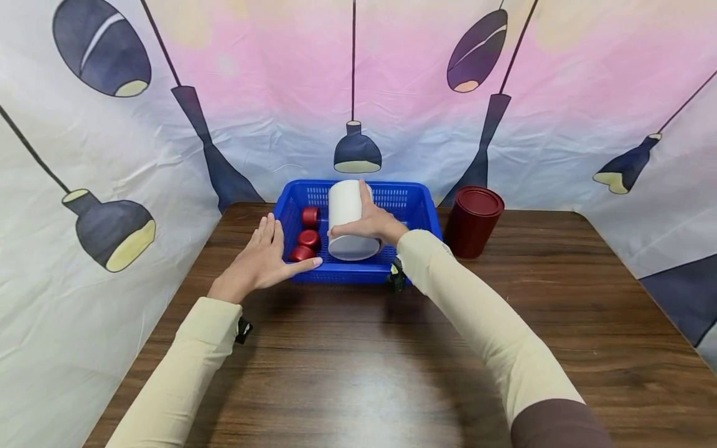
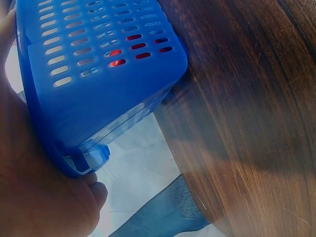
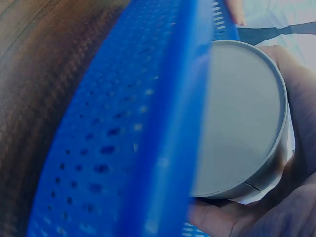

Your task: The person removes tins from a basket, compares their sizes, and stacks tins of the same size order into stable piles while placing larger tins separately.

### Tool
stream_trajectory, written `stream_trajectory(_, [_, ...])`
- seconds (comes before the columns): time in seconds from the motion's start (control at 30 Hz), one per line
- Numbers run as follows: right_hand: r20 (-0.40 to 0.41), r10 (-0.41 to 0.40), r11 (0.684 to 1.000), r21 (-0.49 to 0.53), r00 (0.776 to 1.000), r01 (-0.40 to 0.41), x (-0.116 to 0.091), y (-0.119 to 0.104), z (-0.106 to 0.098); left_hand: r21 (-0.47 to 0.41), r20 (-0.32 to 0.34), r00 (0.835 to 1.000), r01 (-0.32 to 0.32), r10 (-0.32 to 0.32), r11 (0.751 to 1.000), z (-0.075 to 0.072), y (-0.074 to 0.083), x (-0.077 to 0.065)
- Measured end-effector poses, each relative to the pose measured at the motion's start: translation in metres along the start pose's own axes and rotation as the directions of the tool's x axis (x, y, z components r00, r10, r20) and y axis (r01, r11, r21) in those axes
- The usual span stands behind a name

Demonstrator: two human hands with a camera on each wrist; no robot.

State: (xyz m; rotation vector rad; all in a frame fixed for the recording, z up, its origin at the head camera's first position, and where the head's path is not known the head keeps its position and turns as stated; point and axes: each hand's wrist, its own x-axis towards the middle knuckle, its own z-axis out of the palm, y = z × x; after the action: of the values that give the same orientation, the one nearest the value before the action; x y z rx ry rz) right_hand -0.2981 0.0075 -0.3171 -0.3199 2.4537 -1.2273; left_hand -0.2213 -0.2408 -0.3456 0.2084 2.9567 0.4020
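Observation:
A blue plastic basket (image 1: 358, 269) with slotted sides stands at the back of the table. My right hand (image 1: 374, 222) grips a white cylindrical can (image 1: 343, 205) lying on its side within the basket, its thumb and fingers spread around it. In the right wrist view the can's flat round end (image 3: 242, 118) faces the camera, beside the blurred blue rim. My left hand (image 1: 259, 258) rests along the basket's left front corner, fingers straight and thumb stretched over the front rim. Several small red containers (image 1: 309, 239) lie in the basket's left part, left of the can.
Right of the basket stands a dark red lidded can (image 1: 475, 225), upright and close to the basket's side. The brown wooden table (image 1: 347, 361) extends toward me. Behind it hangs a cloth backdrop (image 1: 291, 112) printed with lamps.

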Motion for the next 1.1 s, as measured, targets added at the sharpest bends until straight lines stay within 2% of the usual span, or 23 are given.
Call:
stream_trajectory(0.23, [-0.043, -0.081, 0.996, 0.037, 0.996, 0.082, -0.011, -0.006, -0.024, -0.007, -0.003, 1.0, -0.005, 0.005, 1.0, 0.0, 0.001, 0.0])
stream_trajectory(0.4, [-0.097, -0.125, 0.991, 0.036, 0.987, 0.129, -0.02, -0.011, -0.043, -0.013, -0.002, 1.0, -0.002, 0.001, 1.0, 0.0, 0.003, -0.001])
stream_trajectory(0.57, [-0.142, -0.17, 0.979, 0.089, 0.975, 0.184, -0.029, -0.013, -0.06, -0.008, -0.007, 1.0, -0.001, 0.001, 1.0, 0.0, 0.002, -0.002])
stream_trajectory(0.9, [-0.215, -0.202, 0.955, 0.17, 0.955, 0.241, -0.043, -0.006, -0.098, -0.001, -0.004, 1.0, -0.006, 0.006, 1.0, 0.0, 0.001, -0.003])
stream_trajectory(1.1, [-0.265, -0.19, 0.968, 0.109, 0.945, 0.226, -0.058, -0.009, -0.124, -0.006, -0.01, 1.0, -0.013, 0.013, 1.0, 0.0, 0.001, -0.002])
